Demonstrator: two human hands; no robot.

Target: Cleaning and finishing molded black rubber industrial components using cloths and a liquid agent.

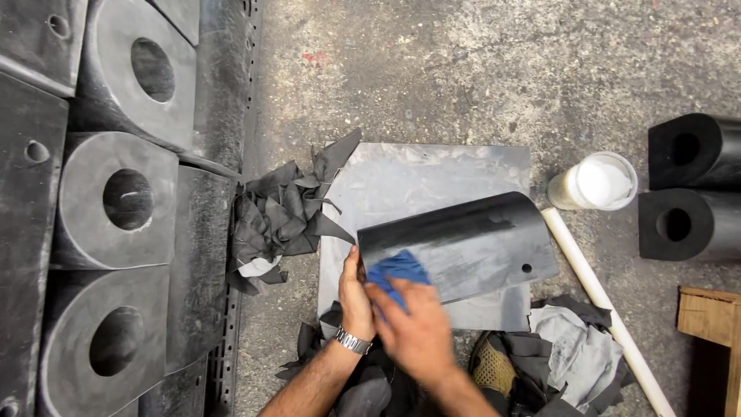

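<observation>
Rough, stained concrete floor with a flat grey sheet laid on it. Curved black rubber piece on top, smooth, slightly shiny, one small hole near right. Right hand fingers curled down on blue cloth, pressed against it. Left hand gripping near-left edge. Scrap rags piled left.

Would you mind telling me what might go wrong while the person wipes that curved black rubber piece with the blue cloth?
The curved rubber piece is steadied only at its near end by the left hand, so it may rock or slide on the grey sheet as the right hand rubs with the blue cloth. The open white tub and white pipe lie just beside it and might get knocked.
</observation>
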